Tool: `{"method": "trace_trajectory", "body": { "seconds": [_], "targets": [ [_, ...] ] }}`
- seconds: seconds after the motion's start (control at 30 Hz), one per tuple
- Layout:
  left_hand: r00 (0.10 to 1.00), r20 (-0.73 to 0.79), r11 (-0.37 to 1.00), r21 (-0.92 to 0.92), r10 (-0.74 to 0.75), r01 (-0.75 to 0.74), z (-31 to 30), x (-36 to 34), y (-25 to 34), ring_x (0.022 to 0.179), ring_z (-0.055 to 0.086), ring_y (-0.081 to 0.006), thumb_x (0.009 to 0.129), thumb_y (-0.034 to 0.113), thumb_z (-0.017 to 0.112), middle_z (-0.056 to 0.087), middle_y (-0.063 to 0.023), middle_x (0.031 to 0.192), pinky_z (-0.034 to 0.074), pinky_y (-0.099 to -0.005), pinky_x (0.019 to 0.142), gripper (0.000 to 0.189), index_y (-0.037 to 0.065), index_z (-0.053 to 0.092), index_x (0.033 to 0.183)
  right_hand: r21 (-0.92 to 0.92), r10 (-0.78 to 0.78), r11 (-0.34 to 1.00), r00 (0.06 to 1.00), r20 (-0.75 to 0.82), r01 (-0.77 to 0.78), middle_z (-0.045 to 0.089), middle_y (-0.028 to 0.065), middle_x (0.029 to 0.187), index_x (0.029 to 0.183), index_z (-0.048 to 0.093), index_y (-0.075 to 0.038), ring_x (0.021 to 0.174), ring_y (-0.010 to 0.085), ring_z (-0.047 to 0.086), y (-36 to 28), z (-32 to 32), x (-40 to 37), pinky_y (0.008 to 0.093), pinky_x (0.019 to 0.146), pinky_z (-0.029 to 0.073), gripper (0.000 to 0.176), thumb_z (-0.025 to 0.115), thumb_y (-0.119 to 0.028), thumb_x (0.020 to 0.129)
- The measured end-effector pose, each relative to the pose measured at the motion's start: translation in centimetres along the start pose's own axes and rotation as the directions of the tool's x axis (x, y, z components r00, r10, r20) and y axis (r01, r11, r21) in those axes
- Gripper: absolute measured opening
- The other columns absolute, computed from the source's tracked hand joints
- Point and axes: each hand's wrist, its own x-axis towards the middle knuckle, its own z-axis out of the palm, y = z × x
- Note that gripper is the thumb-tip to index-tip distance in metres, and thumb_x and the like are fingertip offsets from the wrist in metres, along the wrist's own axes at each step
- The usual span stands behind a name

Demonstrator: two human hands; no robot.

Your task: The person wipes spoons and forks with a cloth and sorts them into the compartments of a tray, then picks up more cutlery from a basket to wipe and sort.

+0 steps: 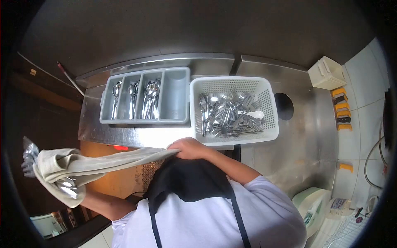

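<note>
My right hand [188, 148] is closed on one end of a long beige cloth [120, 162], just in front of the counter. The cloth stretches left and wraps around a bundle of metal cutlery [29, 157], whose ends stick out at the far left and below the fold. My left forearm [105, 204] reaches up into this wrap; the cloth covers the hand, which holds the bundle up inside it. A white perforated basket [271, 120] contains a jumble of forks, other cutlery and a white spoon [253, 114].
A grey cutlery tray [175, 97] left of the basket has spoons in three compartments; its right compartment is bare. A round dark hole [284, 106] opens in the steel counter [306, 136]. Yellow-handled tools [342, 109] hang on the right wall near a cream holder [326, 73].
</note>
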Motion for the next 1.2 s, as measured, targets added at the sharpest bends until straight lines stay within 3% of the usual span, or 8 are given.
{"method": "trace_trajectory", "body": {
  "seconds": [0.07,0.2,0.33,0.43,0.6,0.73,0.8,1.2],
  "targets": [
    [0.966,-0.243,0.976,0.17,-0.09,0.133,-0.3,-1.4,1.4,0.093,0.065,-0.0279,0.085,0.013,0.064,0.063,-0.0163,0.107,0.051,-0.0407,0.093,0.039,-0.008,0.058,0.117,0.081,0.03,0.996,1.0,0.008,-0.031,0.07,0.0189,0.093,0.108,0.072,-0.011,0.09,0.0382,0.067,-0.2,-0.7,-0.8,0.0465,0.08,0.052,0.031,0.066,-0.015,0.078],
    [0.81,0.175,0.827,0.046,-0.559,0.561,-3.0,-2.6,-1.2,0.066,0.056,-0.0138,0.095,0.016,0.056,0.051,-0.0004,0.073,0.05,-0.0296,0.061,0.012,0.011,0.051,0.084,0.33,-0.07,0.942,0.997,0.023,0.058,0.071,0.0178,0.091,0.112,0.068,0.001,0.081,0.0215,0.067,-3.4,-6.6,-0.7,0.0341,0.076,0.051,0.04,0.075,-0.03,0.088],
    [0.34,0.383,-0.135,-0.81,-0.859,0.571,0.4,-6.4,-0.8,0.06,0.05,-0.01,0.1,0.026,0.053,0.047,0.0033,0.068,0.045,-0.0283,0.054,0.024,0.018,0.045,0.079,0.991,0.103,0.132,0.995,0.012,-0.026,0.068,0.0105,0.116,0.122,0.064,0.001,0.105,0.0221,0.065,1.3,-7.0,-1.8,0.036,0.098,0.051,0.042,0.046,-0.031,0.103],
    [-0.07,0.213,-0.207,-0.741,-0.975,0.639,5.6,-6.7,2.1,0.057,0.048,-0.0101,0.098,0.029,0.059,0.049,0.005,0.07,0.042,-0.0269,0.049,0.024,0.017,0.05,0.08,0.802,0.14,0.597,0.986,-0.089,-0.012,0.069,0.0128,0.115,0.118,0.065,0.001,0.109,0.0248,0.065,1.6,-3.4,-2.3,0.0361,0.097,0.051,0.033,0.063,-0.013,0.089],
    [0.106,0.686,-0.464,-0.59,-0.72,0.661,12.2,-17.1,-1.7,0.052,0.05,-0.0108,0.093,0.021,0.061,0.05,0.0029,0.061,0.04,-0.0281,0.045,0.019,0.015,0.056,0.076,0.058,-0.175,0.976,0.918,-0.355,0.209,0.07,0.0133,0.112,0.116,0.068,0.0,0.108,0.0254,0.066,0.0,-2.8,0.5,0.0324,0.091,0.052,0.042,0.071,-0.008,0.074],
    [0.267,0.816,-0.144,-0.388,-0.513,0.91,14.7,-16.6,-2.6,0.049,0.051,-0.0112,0.087,0.011,0.062,0.053,0.0003,0.057,0.039,-0.0288,0.042,0.017,0.011,0.058,0.07,-0.112,-0.125,0.989,0.947,-0.297,0.096,0.063,0.0137,0.126,0.129,0.062,-0.006,0.118,0.0297,0.058,-9.5,-3.6,10.3,0.0365,0.098,0.046,0.047,0.065,-0.023,0.085],
    [0.328,0.853,0.019,-0.351,-0.405,0.936,15.2,-15.5,-3.5,0.048,0.052,-0.0114,0.084,0.006,0.063,0.054,-0.0009,0.055,0.038,-0.0292,0.041,0.017,0.009,0.059,0.067,-0.108,0.216,0.967,0.968,-0.124,-0.23,0.064,0.0143,0.1,0.116,0.064,-0.004,0.095,0.0334,0.062,-9.6,-1.3,15.9,0.0417,0.086,0.046,0.036,0.062,-0.026,0.087],
    [0.317,0.897,-0.325,-0.412,-0.308,0.851,16.9,-16.4,-11.7,0.075,0.066,-0.0113,0.085,0.001,0.072,0.071,-0.0065,0.092,0.055,-0.0258,0.062,0.02,-0.004,0.068,0.104,0.289,0.296,0.948,0.703,-0.647,-0.133,0.072,0.0121,0.1,0.111,0.064,-0.002,0.093,0.0244,0.071,-9.4,8.2,23.0,0.0344,0.082,0.053,0.031,0.072,-0.006,0.082]
  ]
}}
